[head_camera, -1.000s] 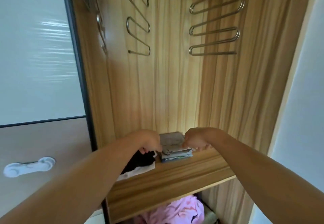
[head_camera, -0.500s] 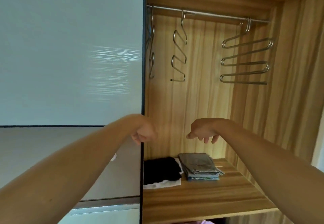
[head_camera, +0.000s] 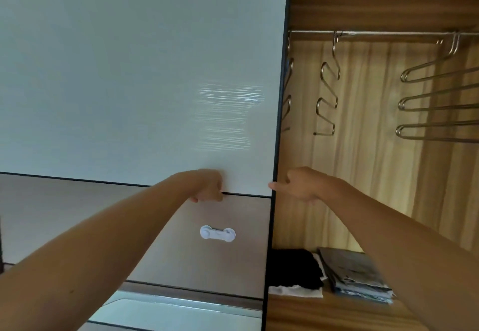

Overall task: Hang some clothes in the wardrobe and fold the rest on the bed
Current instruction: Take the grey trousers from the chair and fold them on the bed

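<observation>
Fingers (head_camera: 276,186) on the wardrobe door (head_camera: 134,77)

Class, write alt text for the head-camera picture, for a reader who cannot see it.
At a white wardrobe door, the left hand curls against a seam and the right hand touches the edge. Inside, empty hangers hang above folded clothes.
</observation>
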The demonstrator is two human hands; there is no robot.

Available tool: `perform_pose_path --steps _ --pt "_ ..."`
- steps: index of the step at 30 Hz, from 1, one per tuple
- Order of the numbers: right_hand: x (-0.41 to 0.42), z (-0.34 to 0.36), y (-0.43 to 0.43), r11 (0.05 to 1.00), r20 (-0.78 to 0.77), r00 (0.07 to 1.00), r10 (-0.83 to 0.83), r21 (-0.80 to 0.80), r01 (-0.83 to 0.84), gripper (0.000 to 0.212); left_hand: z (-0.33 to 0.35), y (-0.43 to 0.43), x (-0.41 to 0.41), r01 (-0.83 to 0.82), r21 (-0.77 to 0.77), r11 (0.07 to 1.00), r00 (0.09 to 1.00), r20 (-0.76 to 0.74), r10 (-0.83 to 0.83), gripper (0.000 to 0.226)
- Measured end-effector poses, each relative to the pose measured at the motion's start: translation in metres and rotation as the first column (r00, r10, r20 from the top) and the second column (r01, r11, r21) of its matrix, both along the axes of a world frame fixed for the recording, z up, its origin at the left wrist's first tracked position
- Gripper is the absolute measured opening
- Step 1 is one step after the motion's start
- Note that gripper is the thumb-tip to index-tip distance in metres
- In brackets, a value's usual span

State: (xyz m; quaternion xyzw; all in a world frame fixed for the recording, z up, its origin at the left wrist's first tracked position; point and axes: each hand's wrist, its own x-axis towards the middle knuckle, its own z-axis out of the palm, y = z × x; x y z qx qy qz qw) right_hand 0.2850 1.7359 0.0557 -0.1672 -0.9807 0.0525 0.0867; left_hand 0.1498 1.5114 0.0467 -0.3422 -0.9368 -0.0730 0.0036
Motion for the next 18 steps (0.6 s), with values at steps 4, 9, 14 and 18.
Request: perform_pose_path --steps 4,9,14,18 --pt "-0.023 0.004 -0.002 0.995 -0.272 0.961 0.054 -0.071 -0.076 0.063 -0.002 0.006 -0.016 0.221 0.181 0.958 0.888 -0.443 -0.121 0.033" --pt "-0.048 -0.009 0.002 0.955 -0.396 0.917 0.04 -0.256 -0.152 0.058 -0.008 0.024 -0.03 0.341 0.072 0.937 0.518 -0.846 -0.124 0.092" --pt "-0.042 -0.015 0.012 0.922 -0.46 0.882 0.099 -0.291 -0.256 0.046 0.006 0.045 -0.039 0.286 -0.017 0.958 0.424 -0.895 -0.143 0.109" --pt "-0.031 -0.018 0.023 0.921 -0.472 0.879 0.067 -0.31 -0.237 0.041 0.014 0.065 -0.037 0.313 -0.048 0.948 0.373 -0.912 -0.169 0.113"
